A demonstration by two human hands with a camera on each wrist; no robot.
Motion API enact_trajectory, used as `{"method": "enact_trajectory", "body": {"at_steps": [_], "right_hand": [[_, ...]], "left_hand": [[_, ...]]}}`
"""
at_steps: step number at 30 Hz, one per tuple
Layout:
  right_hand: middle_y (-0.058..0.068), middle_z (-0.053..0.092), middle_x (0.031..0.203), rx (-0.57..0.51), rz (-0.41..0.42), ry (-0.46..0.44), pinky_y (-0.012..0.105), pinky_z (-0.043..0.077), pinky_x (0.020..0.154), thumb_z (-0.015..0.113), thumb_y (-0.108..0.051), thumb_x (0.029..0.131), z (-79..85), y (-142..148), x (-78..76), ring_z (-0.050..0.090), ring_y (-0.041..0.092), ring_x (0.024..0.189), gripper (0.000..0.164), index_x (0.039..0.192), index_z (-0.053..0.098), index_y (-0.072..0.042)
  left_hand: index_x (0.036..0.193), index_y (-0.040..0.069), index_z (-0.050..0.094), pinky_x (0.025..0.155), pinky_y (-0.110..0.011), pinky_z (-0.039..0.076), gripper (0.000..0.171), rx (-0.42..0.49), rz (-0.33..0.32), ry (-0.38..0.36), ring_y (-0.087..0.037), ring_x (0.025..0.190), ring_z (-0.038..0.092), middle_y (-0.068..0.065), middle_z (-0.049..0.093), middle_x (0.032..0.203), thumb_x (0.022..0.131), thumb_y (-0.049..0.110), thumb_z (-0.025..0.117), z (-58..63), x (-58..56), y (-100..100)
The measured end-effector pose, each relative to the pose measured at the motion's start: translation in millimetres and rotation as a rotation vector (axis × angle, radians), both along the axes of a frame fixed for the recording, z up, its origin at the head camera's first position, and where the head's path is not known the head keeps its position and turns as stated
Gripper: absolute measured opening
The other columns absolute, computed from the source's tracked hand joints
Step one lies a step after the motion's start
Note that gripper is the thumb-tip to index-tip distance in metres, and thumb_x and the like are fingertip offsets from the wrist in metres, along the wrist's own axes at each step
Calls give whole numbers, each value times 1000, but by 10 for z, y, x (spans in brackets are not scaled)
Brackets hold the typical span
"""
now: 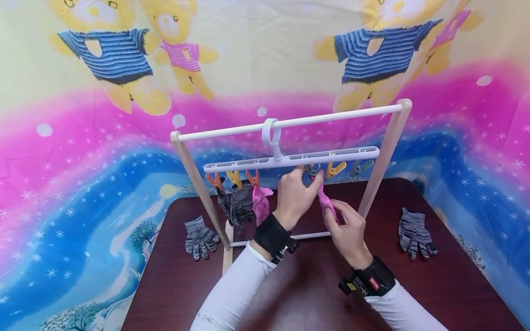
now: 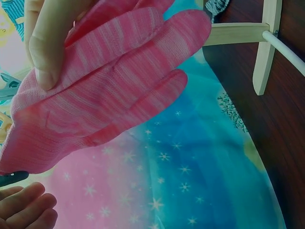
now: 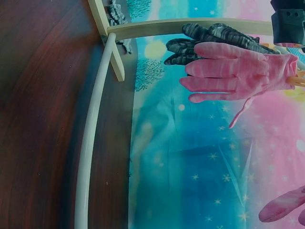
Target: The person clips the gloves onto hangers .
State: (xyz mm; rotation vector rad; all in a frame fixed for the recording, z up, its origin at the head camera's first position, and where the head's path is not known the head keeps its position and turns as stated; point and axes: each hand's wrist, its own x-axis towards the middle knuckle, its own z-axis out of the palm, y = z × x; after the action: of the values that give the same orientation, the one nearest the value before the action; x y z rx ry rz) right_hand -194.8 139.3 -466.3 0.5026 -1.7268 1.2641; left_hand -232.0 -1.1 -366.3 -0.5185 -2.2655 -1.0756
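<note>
we see right hand (image 1: pixel 349 229) pinching pink glove (image 1: pixel 325 203), which hangs under white hanger (image 1: pixel 331 158); beyond, left hand (image 1: pixel 294 196) pinches dark green clip (image 1: pixel 310 170) at its cuff. we'd guess a shallow bite could drop it; tugging could tilt the hanger.

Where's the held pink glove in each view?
Head: held pink glove, right of centre, below the hanger.
Left wrist: held pink glove, large, upper left.
Right wrist: held pink glove, only partly in frame, lower-right corner.
Shared landmark: white lower bar.
</note>
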Motion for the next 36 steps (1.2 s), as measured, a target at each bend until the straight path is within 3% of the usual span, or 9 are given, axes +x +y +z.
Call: {"method": "enact_trajectory", "body": {"at_steps": [10, 16, 22, 26, 31, 36], "right_hand": [[23, 74, 94, 10, -1, 6, 8, 48, 93, 73, 18, 76, -28, -16, 0, 64, -5, 99, 28, 102, 74, 7], [24, 73, 94, 3, -2, 1, 9, 48, 93, 72, 17, 77, -28, -31, 4, 63, -6, 100, 27, 101, 74, 7], [24, 73, 94, -1, -1, 0, 10, 48, 94, 72, 17, 77, -35, -35, -1, 63, -7, 101, 27, 102, 74, 7], [24, 73, 94, -3, -8, -7, 9, 48, 94, 72, 17, 77, -45, -39, 3, 63, -8, 101, 27, 102, 74, 7], [24, 74, 96, -6, -14, -18, 9, 48, 95, 73, 17, 76, -52, -45, 11, 63, -7, 101, 29, 103, 74, 6], [23, 74, 98, -3, -14, -36, 9, 47, 96, 75, 17, 75, -77, -49, 23, 63, -7, 102, 32, 105, 74, 6]], "left_hand": [[124, 12, 66, 53, -16, 37, 38, -25, -4, -18, -16, 66, 66, -6, 76, 88, 97, 38, 66, -58, 28, -42], [121, 10, 68, 54, -17, 37, 39, -45, 8, -22, -18, 65, 65, -7, 76, 90, 97, 41, 64, -91, 43, -70], [129, 8, 68, 56, -18, 44, 48, -50, 29, -39, -20, 75, 71, -9, 77, 113, 97, 44, 63, -150, 71, -102], [132, 6, 66, 54, -20, 44, 49, -40, 19, -63, -20, 69, 68, -9, 75, 122, 98, 42, 61, -207, 93, -130], [132, 7, 66, 71, -26, 58, 50, -26, 16, -61, -22, 89, 74, -8, 74, 124, 99, 43, 59, -253, 115, -152], [132, 9, 66, 84, -33, 60, 50, -21, 32, -69, -22, 104, 73, -6, 74, 125, 98, 45, 59, -294, 151, -165]]}}
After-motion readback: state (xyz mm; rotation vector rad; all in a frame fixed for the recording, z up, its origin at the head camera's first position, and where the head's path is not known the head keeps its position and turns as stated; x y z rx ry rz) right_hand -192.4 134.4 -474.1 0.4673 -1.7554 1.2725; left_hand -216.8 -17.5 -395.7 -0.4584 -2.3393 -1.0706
